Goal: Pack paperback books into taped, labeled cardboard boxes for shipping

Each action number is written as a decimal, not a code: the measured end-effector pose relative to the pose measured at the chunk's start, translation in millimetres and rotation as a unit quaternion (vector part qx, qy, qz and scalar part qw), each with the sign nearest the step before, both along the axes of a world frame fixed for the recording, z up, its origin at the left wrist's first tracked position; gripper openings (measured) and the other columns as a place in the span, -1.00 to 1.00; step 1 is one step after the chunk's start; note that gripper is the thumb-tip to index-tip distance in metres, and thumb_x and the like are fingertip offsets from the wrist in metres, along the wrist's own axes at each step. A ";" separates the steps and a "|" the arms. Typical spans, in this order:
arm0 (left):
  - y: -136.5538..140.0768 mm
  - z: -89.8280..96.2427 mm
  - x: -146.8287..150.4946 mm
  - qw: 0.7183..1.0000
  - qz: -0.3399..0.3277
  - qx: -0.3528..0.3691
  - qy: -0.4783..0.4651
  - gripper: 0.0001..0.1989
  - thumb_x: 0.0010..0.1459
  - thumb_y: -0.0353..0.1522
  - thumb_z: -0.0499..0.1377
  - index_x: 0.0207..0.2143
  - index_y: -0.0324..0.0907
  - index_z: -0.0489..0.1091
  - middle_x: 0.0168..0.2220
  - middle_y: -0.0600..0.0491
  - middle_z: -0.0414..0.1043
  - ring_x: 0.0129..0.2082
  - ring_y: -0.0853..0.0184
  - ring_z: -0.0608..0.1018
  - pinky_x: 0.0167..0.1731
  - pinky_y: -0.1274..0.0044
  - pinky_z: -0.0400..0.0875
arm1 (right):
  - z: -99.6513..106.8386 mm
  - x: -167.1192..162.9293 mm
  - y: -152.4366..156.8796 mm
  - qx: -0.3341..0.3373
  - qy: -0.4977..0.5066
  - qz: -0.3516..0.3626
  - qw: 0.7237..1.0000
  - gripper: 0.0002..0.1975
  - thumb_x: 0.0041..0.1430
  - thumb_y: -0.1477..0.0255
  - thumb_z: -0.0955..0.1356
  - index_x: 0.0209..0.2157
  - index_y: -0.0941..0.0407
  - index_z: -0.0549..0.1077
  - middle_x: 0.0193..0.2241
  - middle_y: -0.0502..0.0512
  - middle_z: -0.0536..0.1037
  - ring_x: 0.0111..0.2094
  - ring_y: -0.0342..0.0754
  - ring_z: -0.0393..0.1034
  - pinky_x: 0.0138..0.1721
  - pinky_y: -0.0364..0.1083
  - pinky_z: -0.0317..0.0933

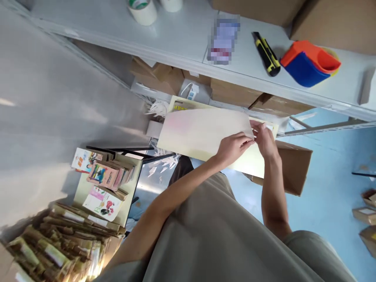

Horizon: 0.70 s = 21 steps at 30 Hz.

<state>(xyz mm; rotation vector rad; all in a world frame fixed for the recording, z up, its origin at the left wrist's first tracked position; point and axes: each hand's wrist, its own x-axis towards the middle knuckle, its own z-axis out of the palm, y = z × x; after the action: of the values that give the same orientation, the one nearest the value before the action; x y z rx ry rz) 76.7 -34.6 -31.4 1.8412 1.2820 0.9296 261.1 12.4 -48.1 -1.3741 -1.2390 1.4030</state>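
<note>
A large pale sheet of paper (205, 123) with a faint pink patch lies across a cream-yellow tabletop or board (249, 166). Its right end is lifted a little. My left hand (233, 148) pinches the sheet near its lower right corner. Close beside it, my right hand (265, 140) has its fingers closed at the same right edge, partly behind the paper. A printed item with yellow lettering (180, 107) peeks out past the sheet's upper left edge; the rest of it is hidden.
On the grey shelf (176, 39) ahead lie tape rolls (143, 11), a blurred-out phone-like item (223, 40), a black-and-yellow utility knife (266, 54) and an orange-and-blue tape dispenser (310, 64). Books (102, 174) and stacked cardboard (58, 243) stand left. An open carton (293, 166) sits right.
</note>
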 end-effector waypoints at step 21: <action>-6.9 -182.9 -160.7 0.938 0.050 -0.199 0.279 -0.43 0.41 -0.41 0.20 0.42 -0.34 0.51 0.50 -0.39 0.42 0.56 -0.15 0.40 0.61 0.04 0.23 | -215.6 3.2 -67.5 -0.242 -0.350 -0.185 0.886 -0.73 0.38 0.34 0.42 0.08 0.07 0.54 0.04 0.38 0.77 0.02 0.26 0.67 0.13 0.14 0.45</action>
<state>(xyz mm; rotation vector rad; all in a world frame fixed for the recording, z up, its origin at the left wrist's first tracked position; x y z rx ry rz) -84.0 -41.6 -214.3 1.7736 1.7637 0.1525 264.3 -55.1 -263.7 -2.4713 -0.9695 0.9917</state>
